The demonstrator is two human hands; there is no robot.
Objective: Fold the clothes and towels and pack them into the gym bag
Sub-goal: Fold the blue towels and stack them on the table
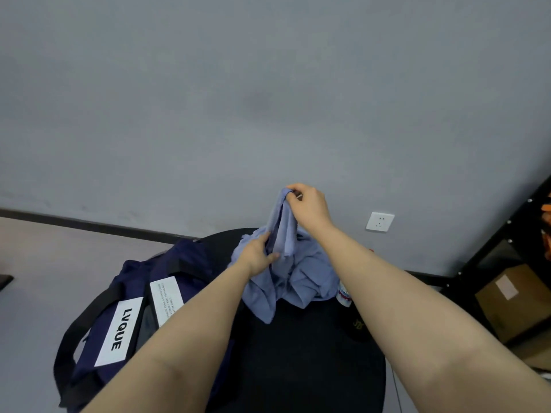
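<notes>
Hands lifting a blue garment over a round black table.

Wall (268,84), grey, fills the upper view, with a white socket (380,222) low on the right. Table (298,353) sits below; a navy gym bag (143,308) with black straps and a white "LVQUE" label lies on its left side, hanging partly over the edge. Shelf (501,245), black-framed, stands at right with a cardboard box (512,299) on it. Garment (286,263), light blue and crumpled, lies on the table's far part, just right of the bag, one end pulled up. Right hand (308,205) pinches that raised end between curled fingers and thumb; left hand (259,256) grips the cloth lower down, thumb and fingers closed round a fold.
</notes>
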